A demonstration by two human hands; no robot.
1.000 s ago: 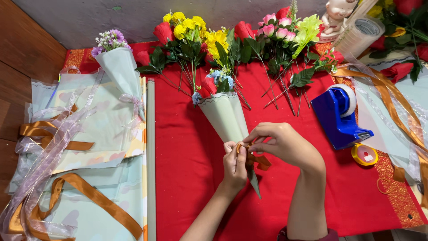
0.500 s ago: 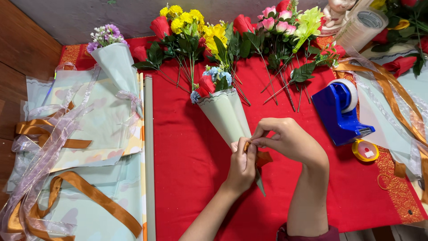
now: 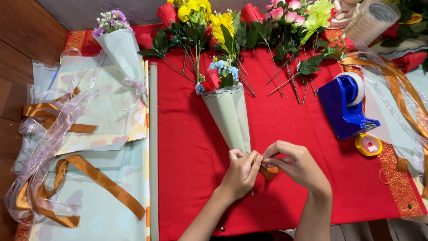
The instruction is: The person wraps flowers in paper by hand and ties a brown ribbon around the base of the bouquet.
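- The left hand (image 3: 238, 174) and right hand (image 3: 296, 165) meet at the narrow lower end of a pale green paper cone (image 3: 229, 118) lying in the middle of the frame on the red cloth (image 3: 285, 129) that covers the surface.
- Both grips are closed on an orange ribbon (image 3: 269, 172), pinched between the fingertips at the cone's tip.
- Flowers (image 3: 218, 73) poke out of the cone's wide end.
- A blue tape dispenser (image 3: 345, 107) stands at the right.
- 1 more wrapped cone (image 3: 120, 49) lies at the upper left.
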